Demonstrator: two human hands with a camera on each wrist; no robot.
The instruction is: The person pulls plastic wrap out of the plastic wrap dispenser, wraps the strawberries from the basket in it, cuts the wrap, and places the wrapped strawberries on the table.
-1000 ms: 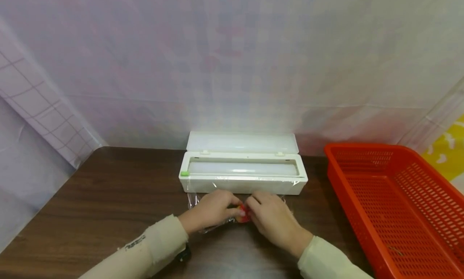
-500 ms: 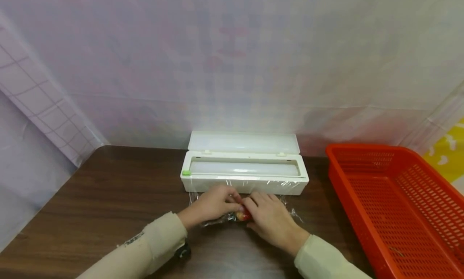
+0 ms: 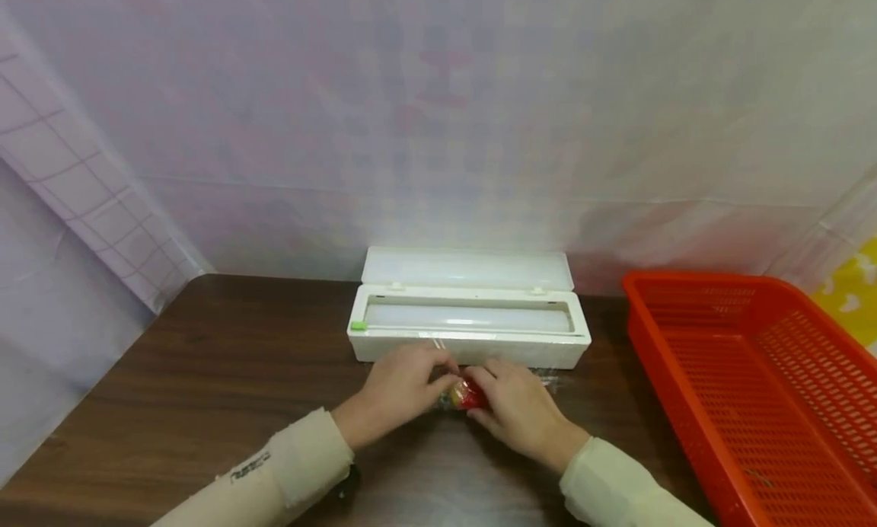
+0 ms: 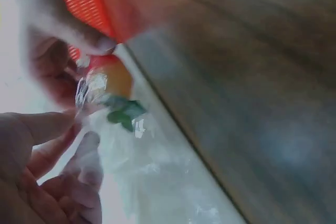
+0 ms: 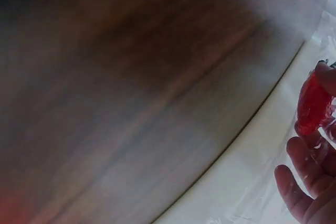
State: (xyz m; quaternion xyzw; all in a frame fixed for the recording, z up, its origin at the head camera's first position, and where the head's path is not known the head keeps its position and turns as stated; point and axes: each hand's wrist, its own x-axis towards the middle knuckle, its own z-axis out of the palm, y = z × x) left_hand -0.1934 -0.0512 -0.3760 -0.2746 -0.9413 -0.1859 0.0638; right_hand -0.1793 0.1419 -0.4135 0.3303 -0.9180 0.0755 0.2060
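A small red-and-yellow strawberry (image 3: pixel 467 394) with green leaves (image 4: pixel 126 115) lies between the two hands, under clear cling film (image 4: pixel 97 85). The right hand (image 3: pixel 524 409) holds the strawberry from its right side, thumb on the near side. From the left, the left hand (image 3: pixel 400 386) brings thumb and index finger together at the film beside the leafy end. In the right wrist view the strawberry (image 5: pixel 313 103) appears at the right edge among fingers. Just behind the hands stands a white cling film dispenser (image 3: pixel 473 352), lid up, film stretching over its front.
A red perforated plastic basket (image 3: pixel 640 314) stands on the right of the dark wooden table (image 3: pixel 260 359). A green slider (image 3: pixel 358 326) sits at the dispenser's left front corner. A pale curtain (image 3: pixel 473 131) hangs behind the table.
The strawberry has turned a little and more of its wrapped red side shows. Both hands have moved slightly, and the loose film around them has been drawn in.
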